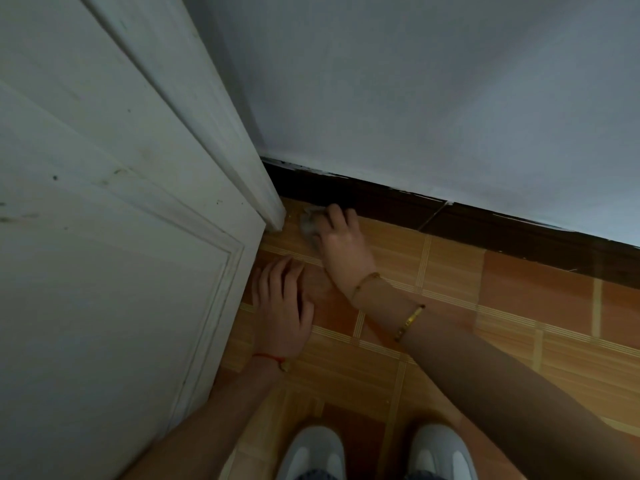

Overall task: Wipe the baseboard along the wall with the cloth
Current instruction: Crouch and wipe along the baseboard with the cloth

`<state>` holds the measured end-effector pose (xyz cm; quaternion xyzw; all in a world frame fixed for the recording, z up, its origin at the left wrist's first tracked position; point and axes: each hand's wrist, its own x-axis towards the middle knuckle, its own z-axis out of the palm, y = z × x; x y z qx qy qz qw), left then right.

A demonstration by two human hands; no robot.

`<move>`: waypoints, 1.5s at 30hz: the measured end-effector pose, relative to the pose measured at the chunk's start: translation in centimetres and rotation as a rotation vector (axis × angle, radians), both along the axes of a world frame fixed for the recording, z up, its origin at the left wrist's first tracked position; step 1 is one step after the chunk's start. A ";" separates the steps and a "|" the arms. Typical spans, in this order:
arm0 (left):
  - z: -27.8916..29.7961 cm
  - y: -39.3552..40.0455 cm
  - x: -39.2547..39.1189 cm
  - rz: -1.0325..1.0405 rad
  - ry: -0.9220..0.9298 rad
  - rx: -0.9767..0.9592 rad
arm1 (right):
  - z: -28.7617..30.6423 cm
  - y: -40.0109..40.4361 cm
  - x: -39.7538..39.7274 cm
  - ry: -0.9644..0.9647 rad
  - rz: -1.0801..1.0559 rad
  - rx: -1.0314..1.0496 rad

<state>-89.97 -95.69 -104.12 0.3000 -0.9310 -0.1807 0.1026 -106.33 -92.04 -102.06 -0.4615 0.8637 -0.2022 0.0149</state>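
Right hand [337, 237] grips the crumpled cloth [309, 225] at the baseboard [381, 199] end by the door frame [266, 188]; left hand [282, 306] rests flat, fingers spread, on the floor [519, 306]. Judging by this, wiping sits at the corner, with the long stretch rightward probably left.

Home interior, white panelled door [104, 237], dark baseboard [485, 223] right of door, painted wall [415, 98] above, orange tiled floor [519, 323] below.

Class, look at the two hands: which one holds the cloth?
The right hand, wearing gold bracelets, holds the cloth at the baseboard; the left hand, with a red string, holds nothing.
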 end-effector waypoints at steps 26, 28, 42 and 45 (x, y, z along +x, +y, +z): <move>-0.2 0.1 -0.1 0.010 0.037 0.029 | 5.1 1.5 0.1 -0.616 -0.967 -0.863; -0.1 0.0 -0.1 0.009 0.045 0.025 | 4.6 3.3 -0.5 -0.603 -1.015 -0.883; -0.2 0.0 -0.1 0.007 0.019 0.022 | 3.7 -4.2 1.8 -0.697 -0.841 -0.746; -0.1 0.0 -0.1 0.012 0.019 0.029 | 3.2 -2.1 1.1 -0.668 -0.916 -0.779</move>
